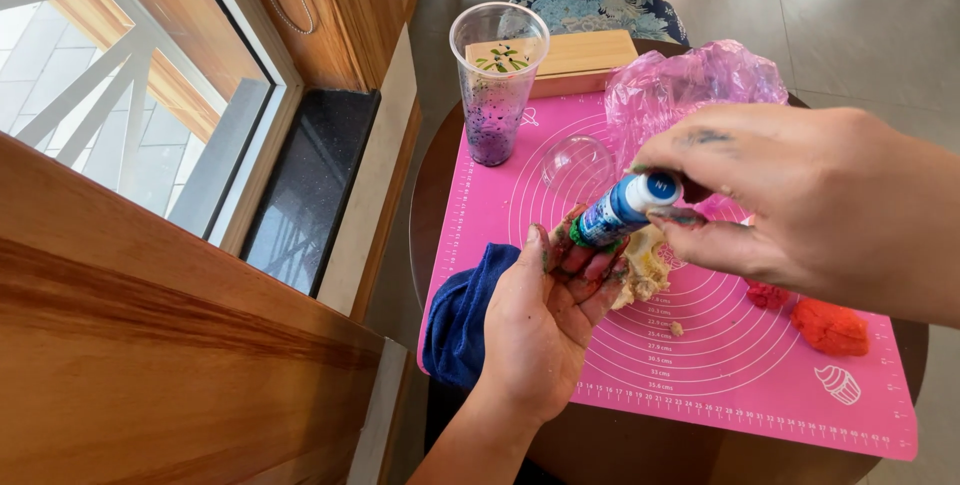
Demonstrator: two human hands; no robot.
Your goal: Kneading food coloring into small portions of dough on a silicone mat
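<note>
Holding a small blue dye bottle [625, 208] tilted nozzle-down, the right hand [800, 200] is clamped around it with thumb and fingers. Its tip touches the fingers of the left hand [548, 320], which lies open, palm up, already stained red and green. Just right of this left hand a pale dough lump [645, 270] looks uncoloured yet, I judge; further right red dough pieces [830, 327] seem finished on the pink mat [740, 365].

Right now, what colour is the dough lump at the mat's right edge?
Red-orange dough lump on the pink mat, head view.
</note>
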